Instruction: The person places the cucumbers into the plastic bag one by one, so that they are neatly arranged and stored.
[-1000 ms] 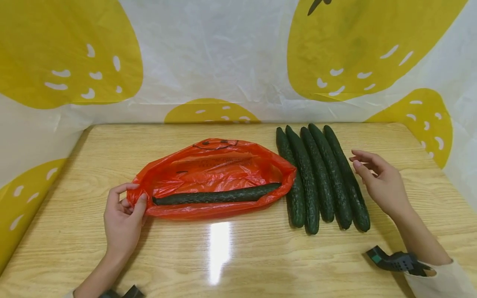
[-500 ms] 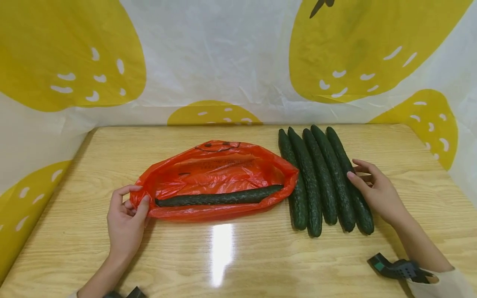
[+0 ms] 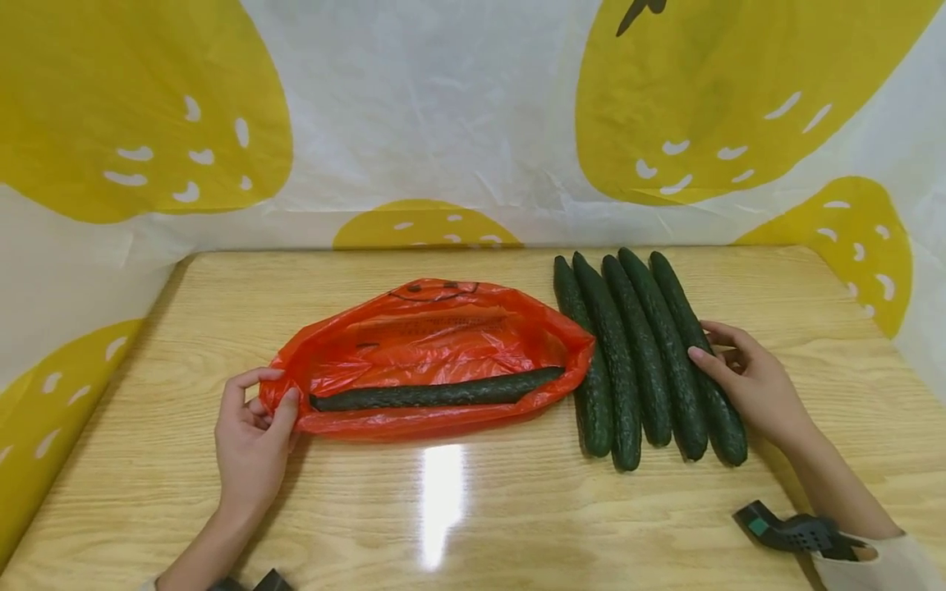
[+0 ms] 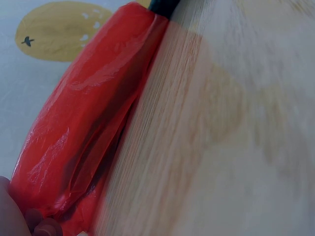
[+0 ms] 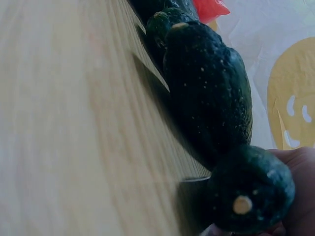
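My left hand [image 3: 251, 443] pinches the left end of a red plastic bag [image 3: 414, 349], thumb at the front of the rim. The bag lies with its mouth spread wide, and a long dark green cucumber [image 3: 443, 395] rests inside along the near side. On the right, my right hand [image 3: 764, 398] grips the outermost cucumber [image 3: 680, 312] of a row, thumb on top and fingers on its far right side. That cucumber's blunt end [image 5: 253, 191] faces the camera in the right wrist view. Several more cucumbers [image 3: 613, 353] lie side by side to its left.
Everything lies on a light wood-grain table [image 3: 355, 509]. The bag's right end overlaps the leftmost cucumber of the row. A white cloth [image 3: 436, 107] printed with yellow fruit hangs behind and beside the table. Dark straps [image 3: 798, 533] sit at the wrists.
My right hand has moved left and down, from beside the row onto the outermost cucumber, and its thumb has come over it. My left hand keeps its pinch on the bag.
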A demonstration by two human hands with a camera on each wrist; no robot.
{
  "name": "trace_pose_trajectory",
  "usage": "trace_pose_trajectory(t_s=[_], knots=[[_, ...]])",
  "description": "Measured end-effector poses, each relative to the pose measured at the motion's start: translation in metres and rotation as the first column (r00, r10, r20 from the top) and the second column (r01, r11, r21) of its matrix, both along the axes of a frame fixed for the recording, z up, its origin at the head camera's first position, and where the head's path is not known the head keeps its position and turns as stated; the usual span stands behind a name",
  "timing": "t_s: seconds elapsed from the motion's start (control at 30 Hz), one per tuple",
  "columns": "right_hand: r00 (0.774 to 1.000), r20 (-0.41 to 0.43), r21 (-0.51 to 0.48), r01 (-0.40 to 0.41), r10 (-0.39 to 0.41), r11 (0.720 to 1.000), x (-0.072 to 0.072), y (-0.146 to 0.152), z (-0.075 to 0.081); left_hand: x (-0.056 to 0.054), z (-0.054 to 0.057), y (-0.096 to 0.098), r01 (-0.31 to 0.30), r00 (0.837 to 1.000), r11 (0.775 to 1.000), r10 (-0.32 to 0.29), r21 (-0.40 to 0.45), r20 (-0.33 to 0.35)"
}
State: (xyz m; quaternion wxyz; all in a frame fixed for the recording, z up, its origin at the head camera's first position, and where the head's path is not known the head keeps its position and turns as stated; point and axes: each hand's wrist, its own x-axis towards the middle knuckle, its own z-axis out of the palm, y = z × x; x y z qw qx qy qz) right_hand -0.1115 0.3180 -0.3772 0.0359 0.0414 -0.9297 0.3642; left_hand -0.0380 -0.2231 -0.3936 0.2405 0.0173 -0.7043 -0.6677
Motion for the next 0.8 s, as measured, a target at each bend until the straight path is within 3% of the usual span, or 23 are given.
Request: trace_pose_trajectory(t_s=[0.13, 0.6, 0.8], knots=[[1.0, -0.013, -0.007, 0.002, -0.002, 1.0, -0.0004, 0.0007, -0.0003, -0.0001, 0.0011, 0.0012, -0.026, 1.0, 1.0, 0.026, -0.016, 0.016], [0.999, -0.043, -0.011, 0.031, -0.032, 0.999, -0.0003, -0.0041, -0.005, 0.0001, 0.0003, 0.0009, -0.022, 0.999, 0.999, 0.021, 0.032, 0.033], [0.997, -0.058, -0.021, 0.045, -0.046, 0.999, 0.0, -0.0047, -0.0078, -0.0002, -0.0005, -0.0001, -0.03, 0.999, 1.0, 0.03, 0.006, 0.039]])
